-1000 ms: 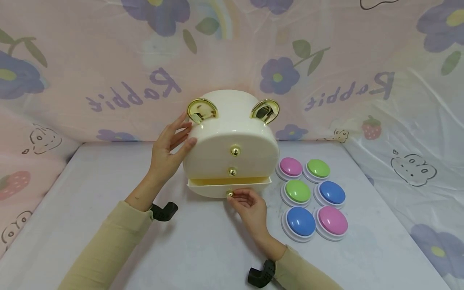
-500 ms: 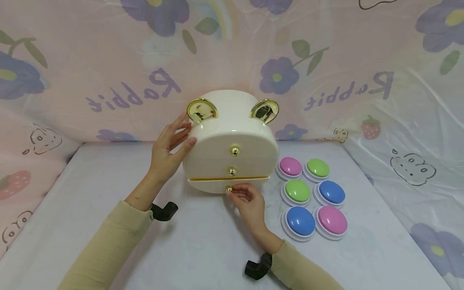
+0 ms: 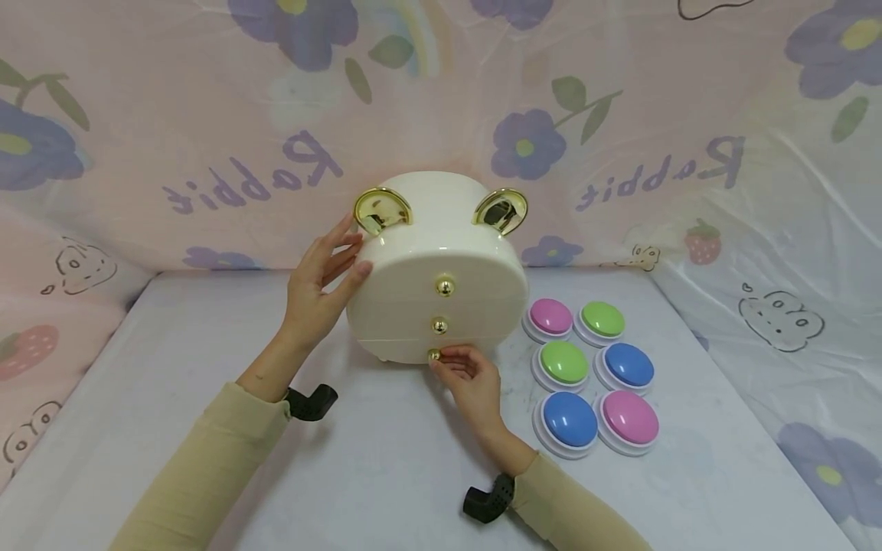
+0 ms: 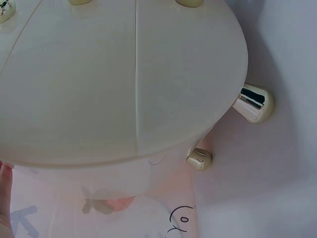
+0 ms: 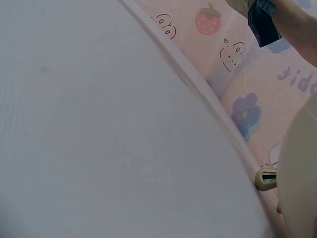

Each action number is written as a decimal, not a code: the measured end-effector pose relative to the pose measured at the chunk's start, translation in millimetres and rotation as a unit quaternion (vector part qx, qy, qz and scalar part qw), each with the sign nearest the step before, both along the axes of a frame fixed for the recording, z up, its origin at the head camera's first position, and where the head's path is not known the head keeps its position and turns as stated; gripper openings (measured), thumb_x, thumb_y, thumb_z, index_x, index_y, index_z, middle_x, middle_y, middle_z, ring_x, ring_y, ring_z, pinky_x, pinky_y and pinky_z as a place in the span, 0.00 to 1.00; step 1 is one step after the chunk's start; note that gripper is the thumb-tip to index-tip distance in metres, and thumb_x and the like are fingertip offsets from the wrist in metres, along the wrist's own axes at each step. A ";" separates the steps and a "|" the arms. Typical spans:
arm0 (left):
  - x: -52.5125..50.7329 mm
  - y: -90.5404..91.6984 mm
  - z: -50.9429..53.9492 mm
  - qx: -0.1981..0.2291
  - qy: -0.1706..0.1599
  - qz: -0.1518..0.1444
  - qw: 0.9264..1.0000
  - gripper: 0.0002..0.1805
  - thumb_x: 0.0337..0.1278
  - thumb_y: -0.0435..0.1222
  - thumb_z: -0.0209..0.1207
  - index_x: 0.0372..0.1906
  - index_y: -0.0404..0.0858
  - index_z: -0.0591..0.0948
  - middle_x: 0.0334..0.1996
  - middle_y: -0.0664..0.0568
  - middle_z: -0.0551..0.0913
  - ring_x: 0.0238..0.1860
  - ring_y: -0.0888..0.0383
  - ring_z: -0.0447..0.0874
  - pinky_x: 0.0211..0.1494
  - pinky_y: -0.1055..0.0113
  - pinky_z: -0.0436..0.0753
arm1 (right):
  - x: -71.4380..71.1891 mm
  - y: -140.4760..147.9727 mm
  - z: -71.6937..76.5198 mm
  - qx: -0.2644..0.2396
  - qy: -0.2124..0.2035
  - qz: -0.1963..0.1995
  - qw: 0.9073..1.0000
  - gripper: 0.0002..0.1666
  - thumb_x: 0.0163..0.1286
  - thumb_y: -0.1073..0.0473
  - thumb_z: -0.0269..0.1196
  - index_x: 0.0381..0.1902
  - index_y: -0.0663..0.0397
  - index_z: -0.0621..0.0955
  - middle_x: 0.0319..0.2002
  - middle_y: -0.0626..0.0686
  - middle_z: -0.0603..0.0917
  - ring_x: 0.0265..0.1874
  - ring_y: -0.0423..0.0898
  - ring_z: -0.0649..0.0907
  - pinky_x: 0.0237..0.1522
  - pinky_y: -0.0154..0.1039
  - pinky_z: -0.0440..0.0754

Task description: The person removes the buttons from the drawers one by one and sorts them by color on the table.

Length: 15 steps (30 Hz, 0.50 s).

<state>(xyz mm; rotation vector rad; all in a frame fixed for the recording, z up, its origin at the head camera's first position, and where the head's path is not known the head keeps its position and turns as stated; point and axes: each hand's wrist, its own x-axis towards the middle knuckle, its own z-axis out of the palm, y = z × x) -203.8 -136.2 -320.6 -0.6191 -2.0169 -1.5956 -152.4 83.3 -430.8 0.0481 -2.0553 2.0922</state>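
A white, rounded desktop drawer box [image 3: 406, 298] with gold-rimmed ears stands on the table in the head view. Three gold knobs run down its front, and the drawers sit flush with it. My left hand [image 3: 318, 279] rests against the box's left side, thumb at the front edge and fingers reaching up by the gold ear [image 3: 383, 210]. With thumb and fingertips, my right hand [image 3: 477, 390] pinches the bottom drawer knob [image 3: 434, 355], partly covering it. Up close, the left wrist view shows the box front [image 4: 190, 74] and gold feet [image 4: 255, 103].
Several round push buttons on white bases, among them a blue one [image 3: 570, 418], a pink one [image 3: 630, 417] and a green one [image 3: 563, 361], stand in two columns right of the box. Behind the white table [image 3: 386, 467] hangs a printed cloth [image 3: 427, 115].
The bottom drawer has slid inward from partly out to flush with the box front. My right hand has moved forward with its knob, while my left hand has stayed in place.
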 end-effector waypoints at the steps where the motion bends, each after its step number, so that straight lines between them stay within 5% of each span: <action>1: 0.1 0.1 0.2 -0.002 -0.002 0.001 1.000 0.37 0.56 0.25 0.61 0.71 0.47 0.66 0.54 0.43 0.75 0.59 0.49 0.78 0.62 0.72 0.77 | -0.2 0.9 0.1 0.004 0.001 0.004 1.000 0.13 0.53 0.75 0.69 0.38 0.75 0.80 0.35 0.70 0.84 0.28 0.36 0.83 0.33 0.25 0.83; 15: 1.5 -2.7 1.9 -0.021 -0.009 0.005 1.000 0.35 0.59 0.30 0.61 0.71 0.48 0.66 0.55 0.43 0.75 0.60 0.48 0.77 0.61 0.72 0.78 | 12.9 24.7 3.9 0.053 0.004 0.049 0.997 0.13 0.59 0.75 0.64 0.43 0.76 0.81 0.41 0.71 0.84 0.35 0.38 0.85 0.40 0.25 0.84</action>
